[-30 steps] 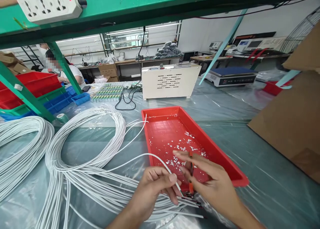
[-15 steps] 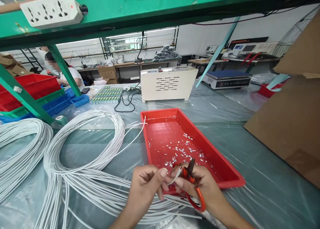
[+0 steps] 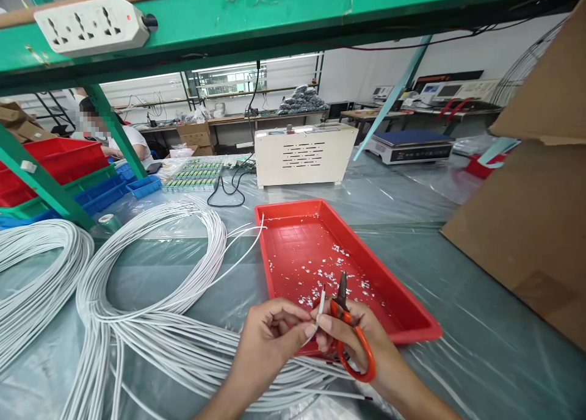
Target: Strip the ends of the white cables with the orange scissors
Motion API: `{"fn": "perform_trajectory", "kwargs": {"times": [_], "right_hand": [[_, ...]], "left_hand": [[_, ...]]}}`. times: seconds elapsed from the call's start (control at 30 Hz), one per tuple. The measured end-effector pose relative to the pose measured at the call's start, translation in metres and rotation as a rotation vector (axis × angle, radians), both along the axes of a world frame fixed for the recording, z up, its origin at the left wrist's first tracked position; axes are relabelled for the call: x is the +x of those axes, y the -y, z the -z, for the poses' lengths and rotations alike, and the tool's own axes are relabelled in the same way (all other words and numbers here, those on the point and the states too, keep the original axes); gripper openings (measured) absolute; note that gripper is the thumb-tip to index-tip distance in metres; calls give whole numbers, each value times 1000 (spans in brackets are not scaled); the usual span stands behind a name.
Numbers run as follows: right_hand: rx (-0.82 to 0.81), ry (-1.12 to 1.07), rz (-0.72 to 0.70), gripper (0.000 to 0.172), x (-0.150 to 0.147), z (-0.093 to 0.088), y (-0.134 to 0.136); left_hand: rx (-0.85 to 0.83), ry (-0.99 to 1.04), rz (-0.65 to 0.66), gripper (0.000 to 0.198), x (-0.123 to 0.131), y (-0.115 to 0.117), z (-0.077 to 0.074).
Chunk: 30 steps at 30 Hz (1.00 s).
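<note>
A white cable (image 3: 321,304) is held at the near edge of the tray (image 3: 381,262), its dark-tipped end raised and pointed away. It is pinched between the thumb and fingers of the left hand (image 3: 271,340), and the right hand (image 3: 357,328) is closed around the scissors (image 3: 341,298), its thumb brought against the cable. The blades are pointed up and away, apart from the cable and seemingly together.

For good handling, the cable is probably best gripped firmly just behind the end, so that it is not bent or twisted by the right thumb. The blades should be kept clear of the left fingertips, and only light pressure seems wise, lest the cores be nicked.

White scraps (image 3: 339,250) are strewn over the tray floor; loose bits are best let fall there, with the hands kept over it. To the left, the bundle (image 3: 215,347) is spread across the worktop (image 3: 416,261), and its loose ends should not be snagged by the scissors.
</note>
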State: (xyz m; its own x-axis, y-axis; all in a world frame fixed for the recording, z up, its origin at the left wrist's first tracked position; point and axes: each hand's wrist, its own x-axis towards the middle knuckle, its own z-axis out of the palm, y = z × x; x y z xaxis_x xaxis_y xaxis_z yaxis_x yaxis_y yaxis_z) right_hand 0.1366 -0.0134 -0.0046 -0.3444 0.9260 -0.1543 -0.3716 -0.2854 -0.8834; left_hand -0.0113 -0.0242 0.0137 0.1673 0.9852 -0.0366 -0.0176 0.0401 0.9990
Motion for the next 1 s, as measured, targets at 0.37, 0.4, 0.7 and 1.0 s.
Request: {"fn": "perform_trajectory", "kwargs": {"times": [0.37,0.4,0.7,1.0], "right_hand": [[47,-7,-16,18,3,2,-1],[45,-4,-11,17,3,2,-1],[108,44,210,18,14,2,-9],[120,52,265,20,19,-5,-11]], "left_hand": [[-66,5,74,24,-4,-4,3],[-89,34,109,26,-6,-5,4],[-233,-143,516,24,-20,4,1],[111,-337,345,16,-24,6,-25]]}}
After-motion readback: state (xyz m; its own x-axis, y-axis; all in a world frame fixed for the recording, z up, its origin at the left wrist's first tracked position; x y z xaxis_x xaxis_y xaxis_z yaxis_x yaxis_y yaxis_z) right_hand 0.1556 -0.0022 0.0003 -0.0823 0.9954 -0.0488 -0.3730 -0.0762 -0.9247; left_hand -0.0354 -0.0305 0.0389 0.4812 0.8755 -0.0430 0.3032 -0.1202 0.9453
